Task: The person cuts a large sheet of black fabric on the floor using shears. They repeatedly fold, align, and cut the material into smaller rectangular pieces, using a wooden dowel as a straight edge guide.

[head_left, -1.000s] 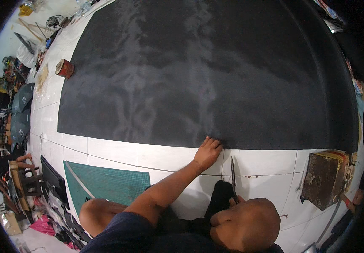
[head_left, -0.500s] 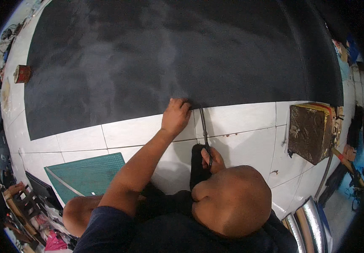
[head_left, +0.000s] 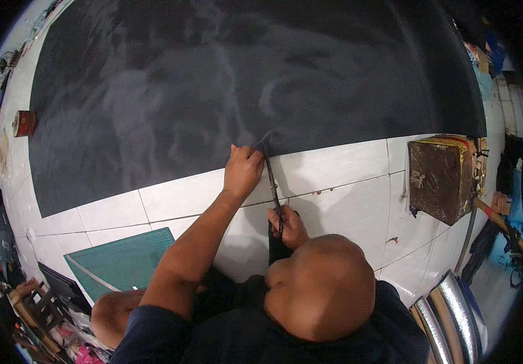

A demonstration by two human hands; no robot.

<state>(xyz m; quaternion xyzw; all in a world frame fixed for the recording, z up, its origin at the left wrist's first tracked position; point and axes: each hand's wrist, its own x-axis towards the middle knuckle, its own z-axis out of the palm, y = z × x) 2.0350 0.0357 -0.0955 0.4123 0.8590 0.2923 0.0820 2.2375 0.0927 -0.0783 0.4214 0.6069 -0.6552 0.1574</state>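
A very large black sheet lies spread over the white tiled floor. My left hand is closed on the sheet's near edge, where a small bit of the edge curls up. My right hand holds long dark scissors by the handles. Their blades point away from me and their tips reach the curled edge right beside my left hand. A head and dark-shirted shoulders fill the lower middle and hide part of my right arm.
A worn brown box stands on the tiles to the right. A green cutting mat lies at the lower left. A small red tin sits by the sheet's left edge. A shiny metal cylinder is at the lower right, with clutter along the left rim.
My left hand, flat on the sheet's edge before, has closed on it. The scissors have moved forward from the tiles to the edge, which now curls up.
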